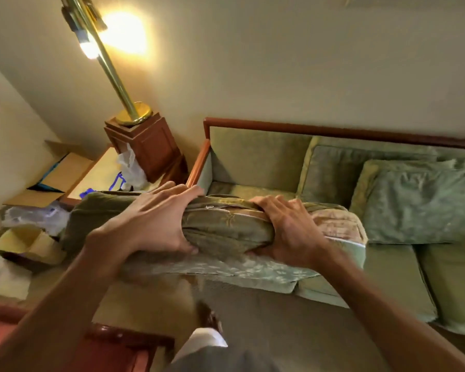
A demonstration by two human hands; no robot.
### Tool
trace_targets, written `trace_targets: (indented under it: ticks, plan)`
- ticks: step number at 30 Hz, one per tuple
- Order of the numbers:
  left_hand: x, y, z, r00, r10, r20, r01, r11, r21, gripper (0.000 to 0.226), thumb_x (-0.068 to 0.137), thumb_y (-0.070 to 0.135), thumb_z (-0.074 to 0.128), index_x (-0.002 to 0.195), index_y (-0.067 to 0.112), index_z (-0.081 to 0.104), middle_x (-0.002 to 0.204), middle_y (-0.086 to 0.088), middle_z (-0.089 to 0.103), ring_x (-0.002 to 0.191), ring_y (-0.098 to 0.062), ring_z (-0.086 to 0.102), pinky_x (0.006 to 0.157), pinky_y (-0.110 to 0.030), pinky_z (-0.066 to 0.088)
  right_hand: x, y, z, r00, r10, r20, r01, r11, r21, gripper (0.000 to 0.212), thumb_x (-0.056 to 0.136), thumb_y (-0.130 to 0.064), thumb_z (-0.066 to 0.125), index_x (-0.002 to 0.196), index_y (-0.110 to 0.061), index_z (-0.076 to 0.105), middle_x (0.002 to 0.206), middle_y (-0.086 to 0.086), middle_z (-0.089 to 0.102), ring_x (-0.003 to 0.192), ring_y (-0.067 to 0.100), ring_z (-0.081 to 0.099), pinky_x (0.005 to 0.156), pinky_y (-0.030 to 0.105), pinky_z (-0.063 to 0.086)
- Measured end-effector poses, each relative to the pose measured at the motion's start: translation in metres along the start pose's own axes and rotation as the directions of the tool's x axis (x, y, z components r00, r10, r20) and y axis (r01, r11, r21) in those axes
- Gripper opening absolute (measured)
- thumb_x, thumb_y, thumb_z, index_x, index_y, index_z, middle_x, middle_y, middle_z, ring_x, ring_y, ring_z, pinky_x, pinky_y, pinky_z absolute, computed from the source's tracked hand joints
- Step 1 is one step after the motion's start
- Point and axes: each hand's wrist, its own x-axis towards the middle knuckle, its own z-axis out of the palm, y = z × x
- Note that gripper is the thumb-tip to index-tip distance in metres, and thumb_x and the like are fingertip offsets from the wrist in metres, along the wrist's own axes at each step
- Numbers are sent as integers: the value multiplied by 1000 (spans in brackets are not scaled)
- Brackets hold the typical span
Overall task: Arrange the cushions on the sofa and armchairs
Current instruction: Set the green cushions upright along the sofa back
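I hold a large olive-green cushion [226, 226] flat in front of me, over the left end of the green sofa [258, 154]. My left hand [151, 221] grips its near edge on the left, thumb underneath. My right hand [287, 229] grips the same edge to the right. A lighter patterned cushion or cover [239, 269] lies right under the held one. Two green cushions lean against the sofa back: a larger one [333, 173] and a blue-green one [419, 202] in front of it.
A brass floor lamp [110, 68] on a wooden pedestal [148, 146] stands left of the sofa. Cardboard boxes [65, 175] and plastic bags [35, 216] crowd the floor at the left. A dark wooden table edge [118, 342] is near my legs.
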Motion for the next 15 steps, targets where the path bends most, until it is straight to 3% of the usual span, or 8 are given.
trace_targets:
  ticks: [8,12,15]
  plan:
    - [199,-13,87,989,146,-37,-148,986,-81,120,52,72,83,151,28,31,139,3,51,125,-22,44,106,-41,41,60,142,38,968,240,76,-231,966,-118,95,70,-63,78,145,-22,36,144,0,49,129,22,44,111,46,28]
    - [277,-12,173,988,110,113,-89,980,-176,114,56,67,86,150,32,32,140,1,48,128,-25,44,109,-41,36,76,204,98,855,450,258,-394,887,-241,98,77,-52,76,154,-22,23,156,1,37,142,21,31,118,48,19]
    - [315,0,214,982,112,151,-83,978,-189,114,53,72,81,148,34,32,137,2,48,130,-26,43,114,-43,30,70,233,127,757,598,265,-535,799,-273,101,80,-33,75,157,-20,10,163,1,19,150,20,14,122,49,6]
